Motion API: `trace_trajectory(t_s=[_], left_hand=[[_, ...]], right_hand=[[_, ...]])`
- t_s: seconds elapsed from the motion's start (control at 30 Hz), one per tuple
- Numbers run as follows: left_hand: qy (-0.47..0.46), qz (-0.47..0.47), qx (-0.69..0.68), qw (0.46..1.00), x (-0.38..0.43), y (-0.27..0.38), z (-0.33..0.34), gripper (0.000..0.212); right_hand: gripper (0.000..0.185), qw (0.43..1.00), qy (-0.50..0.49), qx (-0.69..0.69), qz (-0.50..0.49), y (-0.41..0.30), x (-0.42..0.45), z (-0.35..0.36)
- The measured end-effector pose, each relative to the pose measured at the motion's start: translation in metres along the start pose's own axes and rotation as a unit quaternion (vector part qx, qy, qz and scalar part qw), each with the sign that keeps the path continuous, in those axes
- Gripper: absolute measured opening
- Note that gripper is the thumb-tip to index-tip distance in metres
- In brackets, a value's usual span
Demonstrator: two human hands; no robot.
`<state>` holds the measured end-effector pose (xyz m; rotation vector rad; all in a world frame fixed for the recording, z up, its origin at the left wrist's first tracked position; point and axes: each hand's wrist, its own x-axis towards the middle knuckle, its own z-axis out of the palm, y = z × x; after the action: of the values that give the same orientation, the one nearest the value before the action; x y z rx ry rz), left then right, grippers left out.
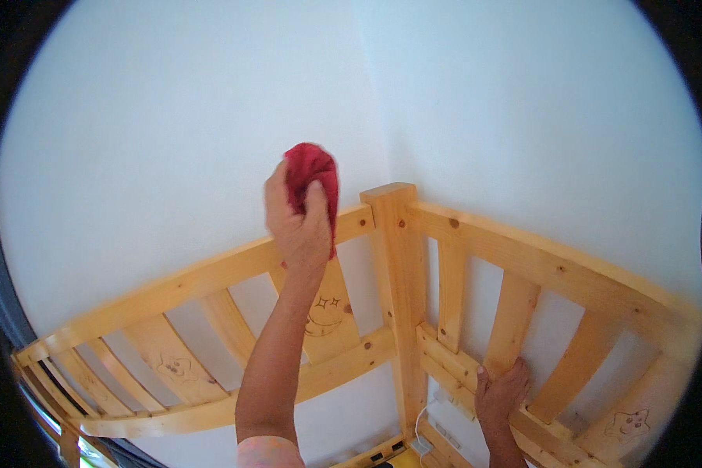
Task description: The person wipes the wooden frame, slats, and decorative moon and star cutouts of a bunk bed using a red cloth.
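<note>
My left hand (298,225) grips a crumpled red cloth (313,169), raised in front of the top rail (228,257) of a pine bed guardrail, left of the corner post (395,234). The cloth overlaps the rail in view; whether it touches the wood I cannot tell. Low on the right, my right hand (503,389) is wrapped around the bottom of a wooden slat (513,316), by the lower rail of the right-hand panel. A slat with a carved moon and stars (330,316) stands behind my left forearm.
White walls (181,117) meet in a corner behind the post. Below it are a white cable (421,418) and a white plug or adapter (422,447). Dark curtain-like fabric (11,298) hangs at the far left. More slats bear carved smiling stars (629,424).
</note>
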<state>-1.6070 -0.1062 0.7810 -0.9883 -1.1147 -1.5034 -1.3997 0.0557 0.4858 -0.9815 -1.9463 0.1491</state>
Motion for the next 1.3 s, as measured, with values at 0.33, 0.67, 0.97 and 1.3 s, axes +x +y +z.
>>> trace_trajectory(t_s=[0.33, 0.67, 0.97, 1.3], left_hand=[[-0.434, 0.062, 0.347, 0.829, 0.007, -0.06, 0.108, 0.022], [-0.408, 0.15, 0.38, 0.816, 0.009, -0.057, 0.094, 0.021], [-0.313, 0.029, 0.4, 0.861, 0.035, -0.048, 0.02, 0.02], [-0.288, 0.199, 0.503, 0.79, -0.006, -0.041, -0.044, 0.015]], right_hand=[[0.065, 0.979, -0.104, 0.054, 0.169, -0.01, 0.006, 0.007], [0.07, 0.991, -0.036, -0.02, 0.128, 0.008, -0.01, 0.028], [0.063, 0.983, -0.139, 0.033, 0.112, -0.032, 0.009, -0.024], [0.053, 0.997, -0.069, 0.017, 0.022, 0.0, 0.0, -0.001]])
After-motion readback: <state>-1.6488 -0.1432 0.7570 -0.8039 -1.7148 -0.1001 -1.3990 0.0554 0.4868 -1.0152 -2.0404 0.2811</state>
